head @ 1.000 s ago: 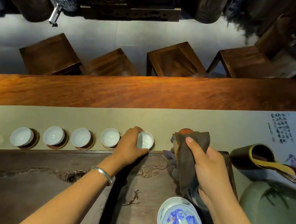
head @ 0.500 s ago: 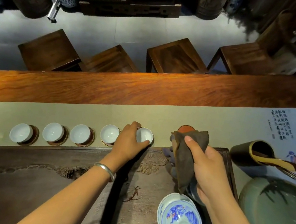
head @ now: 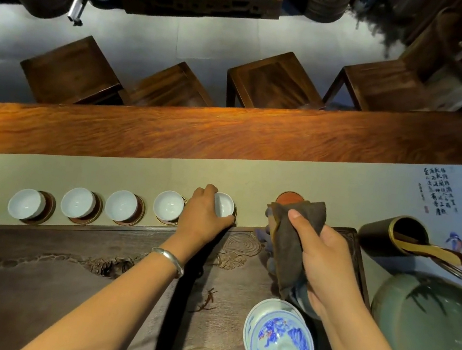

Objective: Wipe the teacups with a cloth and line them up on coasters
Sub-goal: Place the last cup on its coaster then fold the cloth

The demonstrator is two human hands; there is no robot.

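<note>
Several white teacups stand in a row on round dark coasters along the beige runner, from the leftmost cup (head: 26, 204) to one (head: 169, 205) beside my left hand. My left hand (head: 202, 217) grips the rightmost teacup (head: 224, 205), which sits on a coaster whose rim shows at its right. A bare orange-red coaster (head: 289, 198) lies just right of it, partly behind the cloth. My right hand (head: 327, 265) grips a folded grey-brown cloth (head: 288, 244) above the tea tray's right end.
The carved dark tea tray (head: 55, 283) fills the near side. A blue-and-white lidded bowl (head: 278, 344) stands on its right part. A green ceramic basin (head: 434, 337) and a tool holder (head: 395, 237) with utensils stand at the right. Stools stand beyond the wooden table.
My left hand has lowered the rightmost teacup a little onto its coaster and still grips it. My right hand keeps the cloth in nearly the same place.
</note>
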